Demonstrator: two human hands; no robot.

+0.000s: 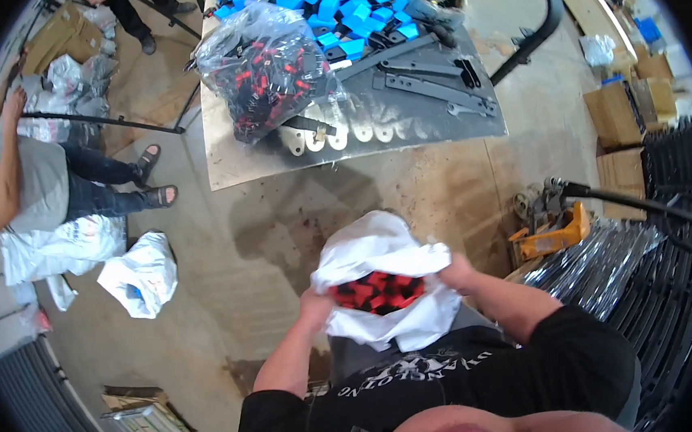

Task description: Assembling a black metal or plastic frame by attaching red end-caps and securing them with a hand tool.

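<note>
At the left, the person's left hand (314, 309) is closed on the rim of a crumpled white plastic sack (372, 242), its fingertips hidden by the folds. The sack sits near, directly between both hands, its open mouth longest left to right over heaped small red-and-black parts (374, 293). The right hand (458, 274) pinches the opposite rim, slightly farther out, so both touch it.

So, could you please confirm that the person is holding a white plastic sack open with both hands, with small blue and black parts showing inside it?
Not quite: the head view shows that the small red and black parts inside are not blue. The rest is right: the left hand and right hand hold the white plastic sack open.
</note>
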